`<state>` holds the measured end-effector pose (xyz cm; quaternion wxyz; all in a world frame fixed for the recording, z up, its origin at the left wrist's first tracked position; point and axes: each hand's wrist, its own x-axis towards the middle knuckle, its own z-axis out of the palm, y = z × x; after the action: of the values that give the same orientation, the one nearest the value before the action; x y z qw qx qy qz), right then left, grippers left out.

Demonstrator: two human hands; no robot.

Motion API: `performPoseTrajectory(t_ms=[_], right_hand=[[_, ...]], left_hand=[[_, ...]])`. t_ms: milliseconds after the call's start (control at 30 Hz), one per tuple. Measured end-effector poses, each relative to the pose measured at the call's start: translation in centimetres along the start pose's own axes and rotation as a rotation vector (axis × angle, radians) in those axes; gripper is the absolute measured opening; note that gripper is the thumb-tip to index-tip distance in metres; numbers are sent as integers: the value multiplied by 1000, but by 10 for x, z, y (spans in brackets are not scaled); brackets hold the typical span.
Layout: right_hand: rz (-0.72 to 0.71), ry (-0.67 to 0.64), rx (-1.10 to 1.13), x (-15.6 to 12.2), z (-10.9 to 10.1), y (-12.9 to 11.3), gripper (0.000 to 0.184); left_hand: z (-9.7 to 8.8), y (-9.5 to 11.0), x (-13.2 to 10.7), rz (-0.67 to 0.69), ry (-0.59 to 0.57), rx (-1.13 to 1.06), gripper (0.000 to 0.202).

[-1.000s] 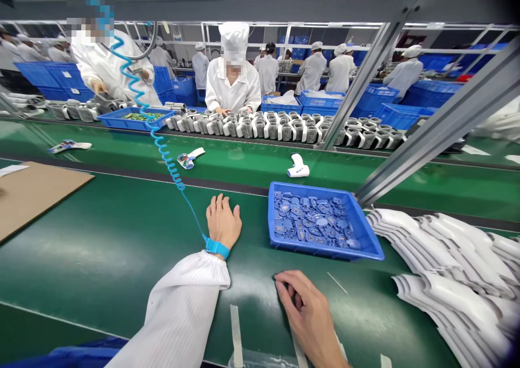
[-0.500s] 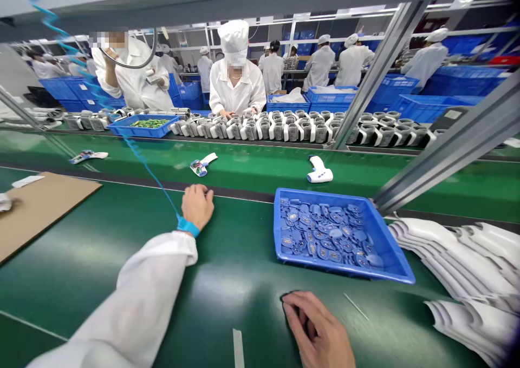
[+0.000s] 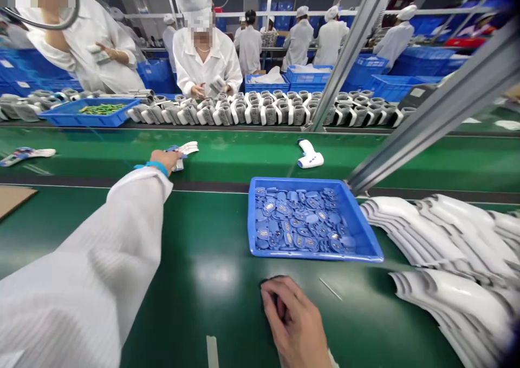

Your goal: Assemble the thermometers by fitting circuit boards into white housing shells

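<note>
My left hand (image 3: 164, 159) has just gone out from the near belt, across the dark divider, and now sits on the far green belt (image 3: 244, 154), where it covers one end of a white handle-shaped plastic housing (image 3: 187, 148) with a blue-printed part at its near end. That housing lies flat on the belt, just past my fingertips. From here, the fingers (image 3: 173, 159) look pressed together over it, but the back of the hand blocks the view, so I can't tell whether they're pinching it or only touching. The long white sleeve (image 3: 93, 260) stretches across the frame, with a blue wrist strap (image 3: 152, 166) at the cuff. My right hand (image 3: 292, 316) stays low on the near green belt (image 3: 211, 314), its fingers curled and close together, with a dark patch under the fingertips that I can't make out. Just above that hand is a blue tray (image 3: 309, 181) heaped with small blue parts (image 3: 300, 219), and stacked white housings (image 3: 430, 232) lie to its right. Across the far belt, a white thermometer (image 3: 311, 154) stands apart, and a co-worker (image 3: 205, 54) handles a unit behind a row of grey-and-white assemblies (image 3: 252, 113).
</note>
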<state>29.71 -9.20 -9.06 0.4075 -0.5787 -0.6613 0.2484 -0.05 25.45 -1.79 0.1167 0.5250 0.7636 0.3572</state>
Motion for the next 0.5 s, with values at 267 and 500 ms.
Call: performPoseTrajectory(t_ms=[267,500], right_hand=[[149,-99,140,4,-43,-36,21],[73,-74,69,13,-79,-80,13]], left_hand=[[-110,19,-146,-100,-272,-433,26],[-112,32,-321,281,-721,-330,15]])
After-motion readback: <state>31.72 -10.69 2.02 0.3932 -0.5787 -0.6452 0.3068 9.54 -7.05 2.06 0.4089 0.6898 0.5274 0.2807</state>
